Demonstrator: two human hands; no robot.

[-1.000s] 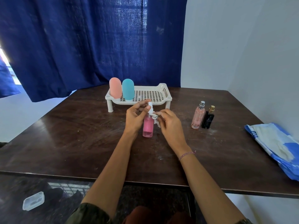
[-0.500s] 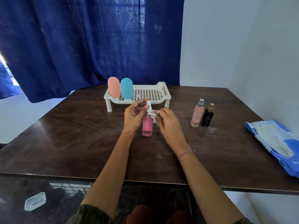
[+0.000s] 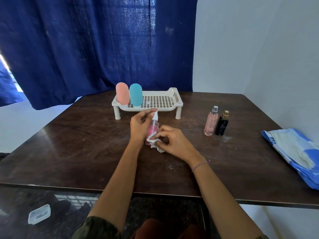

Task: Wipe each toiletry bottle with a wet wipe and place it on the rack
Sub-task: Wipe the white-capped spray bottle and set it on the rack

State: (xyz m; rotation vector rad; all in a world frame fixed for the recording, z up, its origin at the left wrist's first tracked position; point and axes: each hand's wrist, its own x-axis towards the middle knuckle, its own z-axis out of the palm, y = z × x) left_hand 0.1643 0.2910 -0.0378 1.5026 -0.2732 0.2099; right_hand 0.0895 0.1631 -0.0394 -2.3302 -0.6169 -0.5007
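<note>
Here we are at the dark wooden table, and the action is right in the middle of it, just in front of the white rack. The left hand grips the pink spray bottle, fingers curled round its body and a fingertip up by the white spray head. The bottle is close to upright, its top leaning slightly to the right. The right hand pinches the crumpled white wet wipe between thumb and fingertips and presses it against the lower part of the bottle. The wipe hides the bottle's base, so whether it stands on the table I cannot tell.

On the rack, two rounded bottles stand side by side at the left end: the salmon-pink bottle and the teal bottle, touching or nearly so. The rest of the perforated shelf is bare.

Over to the right, well apart from the hands, a tall pink perfume bottle and a shorter black bottle stand upright together on the table (gold cap on the black one). A blue-and-white pack lies at the table's right edge, and a blue curtain hangs behind
</note>
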